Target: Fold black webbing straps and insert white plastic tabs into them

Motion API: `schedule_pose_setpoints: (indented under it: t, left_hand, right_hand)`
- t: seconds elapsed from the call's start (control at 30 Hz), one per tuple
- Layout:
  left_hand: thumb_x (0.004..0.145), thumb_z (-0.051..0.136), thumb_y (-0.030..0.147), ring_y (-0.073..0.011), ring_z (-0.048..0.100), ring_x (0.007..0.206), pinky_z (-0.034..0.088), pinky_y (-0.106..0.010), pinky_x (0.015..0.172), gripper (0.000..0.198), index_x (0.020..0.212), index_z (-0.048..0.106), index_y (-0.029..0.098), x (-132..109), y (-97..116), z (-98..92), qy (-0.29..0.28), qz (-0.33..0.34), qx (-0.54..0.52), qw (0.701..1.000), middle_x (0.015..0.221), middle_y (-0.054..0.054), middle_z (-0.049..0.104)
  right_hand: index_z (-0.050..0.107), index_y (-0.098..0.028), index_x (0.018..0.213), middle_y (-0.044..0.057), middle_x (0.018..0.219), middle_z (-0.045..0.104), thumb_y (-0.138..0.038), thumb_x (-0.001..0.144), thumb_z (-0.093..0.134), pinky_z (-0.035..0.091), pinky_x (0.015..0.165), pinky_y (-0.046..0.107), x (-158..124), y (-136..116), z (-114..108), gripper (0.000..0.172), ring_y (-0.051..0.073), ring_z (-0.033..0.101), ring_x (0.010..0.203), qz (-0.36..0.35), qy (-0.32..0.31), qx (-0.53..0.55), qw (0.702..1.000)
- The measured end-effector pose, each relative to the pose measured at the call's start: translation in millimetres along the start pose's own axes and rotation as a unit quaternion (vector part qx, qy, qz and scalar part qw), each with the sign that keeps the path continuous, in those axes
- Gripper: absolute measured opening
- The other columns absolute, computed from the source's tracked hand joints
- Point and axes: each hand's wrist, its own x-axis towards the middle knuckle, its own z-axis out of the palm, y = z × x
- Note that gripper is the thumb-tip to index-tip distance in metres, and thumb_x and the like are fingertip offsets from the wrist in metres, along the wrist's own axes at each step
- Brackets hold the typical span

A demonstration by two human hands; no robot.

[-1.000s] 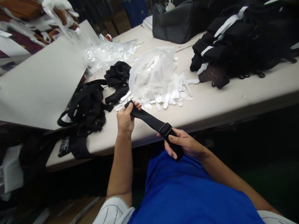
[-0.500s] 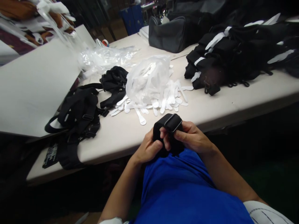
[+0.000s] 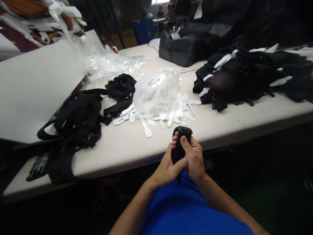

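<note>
Between both hands is a rolled black webbing strap (image 3: 179, 151), held upright over my lap at the table's front edge. My left hand (image 3: 168, 168) grips it from the left, fingertips behind and thumb across the lower front. My right hand (image 3: 194, 158) wraps its right side, with the thumb pressed on the front near the top. The strap's buckle is mostly hidden at the upper end. Beyond the hands, white serrated-edge strips (image 3: 146, 129) lie loose around a translucent plastic bag (image 3: 156, 93) that holds more of them.
Tangled black straps (image 3: 78, 114) hang over the table's left front edge beside a white board (image 3: 41, 91). Rolled black straps with white strips (image 3: 230, 78) are heaped on the right. A black bag (image 3: 177, 49) and clear plastic wrapping (image 3: 112, 62) lie behind. Two people (image 3: 168, 13) are far back.
The strap roll has gone from a loose loop to a tight, flat, upright bundle. My hands have drawn together around it, and the left fingers have come out of the loop.
</note>
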Motion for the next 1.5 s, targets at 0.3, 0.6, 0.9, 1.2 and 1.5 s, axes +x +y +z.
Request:
schedule_pose_setpoints:
  t: [0.3, 0.6, 0.9, 1.2, 1.5]
  left_hand:
    - [0.092, 0.055, 0.04, -0.0235, 0.063, 0.112, 0.049, -0.034, 0.097, 0.041, 0.125, 0.053, 0.018, -16.8, -29.1, 40.6, 0.204, -0.118, -0.108, 0.966, 0.12, -0.01, 0.068]
    - [0.093, 0.047, 0.054, -0.012, 0.057, 0.062, 0.046, -0.026, 0.061, 0.036, 0.1, 0.052, 0.019, -71.7, -42.5, 7.1, 0.032, -0.224, -0.096, 0.969, 0.082, -0.001, 0.063]
    - [0.088, 0.059, 0.049, -0.0193, 0.06, 0.087, 0.042, -0.027, 0.078, 0.031, 0.095, 0.07, 0.02, -81.6, -37.7, 5.0, -0.077, -0.154, -0.002, 0.985, 0.09, -0.002, 0.068]
    - [0.086, 0.057, 0.057, -0.0183, 0.061, 0.073, 0.043, -0.028, 0.068, 0.042, 0.093, 0.068, 0.017, -84.5, -54.1, 2.5, -0.029, -0.162, -0.046, 0.985, 0.078, -0.004, 0.068]
    - [0.085, 0.058, 0.058, -0.0169, 0.061, 0.069, 0.044, -0.027, 0.065, 0.044, 0.094, 0.068, 0.016, -86.7, -50.3, 5.3, -0.008, -0.156, -0.072, 0.985, 0.084, -0.005, 0.068]
  right_hand:
    - [0.074, -0.018, 0.089, 0.004, 0.077, 0.073, -0.043, 0.086, 0.068, 0.058, 0.066, 0.031, 1.0, 29.9, -28.3, 0.026, 0.02, 0.069, 0.068, -0.081, -0.032, -0.275, 0.958]
    - [0.073, -0.023, 0.09, 0.003, 0.087, 0.07, -0.034, 0.089, 0.064, 0.051, 0.069, 0.031, 86.6, -47.7, -39.5, 0.014, 0.019, 0.064, 0.073, -0.277, -0.084, -0.506, 0.812]
    - [0.059, -0.018, 0.13, 0.015, 0.119, 0.06, -0.052, 0.071, 0.076, 0.047, 0.084, 0.039, 214.0, -17.1, -5.1, 0.07, 0.032, 0.061, 0.102, -0.142, -0.044, -0.742, 0.654]
    - [0.07, -0.029, 0.116, 0.005, 0.107, 0.064, -0.045, 0.071, 0.078, 0.045, 0.077, 0.031, 225.4, -18.3, -11.8, 0.048, 0.023, 0.062, 0.095, -0.119, -0.055, -0.747, 0.652]
    - [0.068, -0.018, 0.111, 0.005, 0.091, 0.072, -0.027, 0.077, 0.07, 0.046, 0.083, 0.031, 204.8, -7.0, -7.0, 0.035, 0.022, 0.065, 0.089, -0.148, 0.035, -0.715, 0.683]
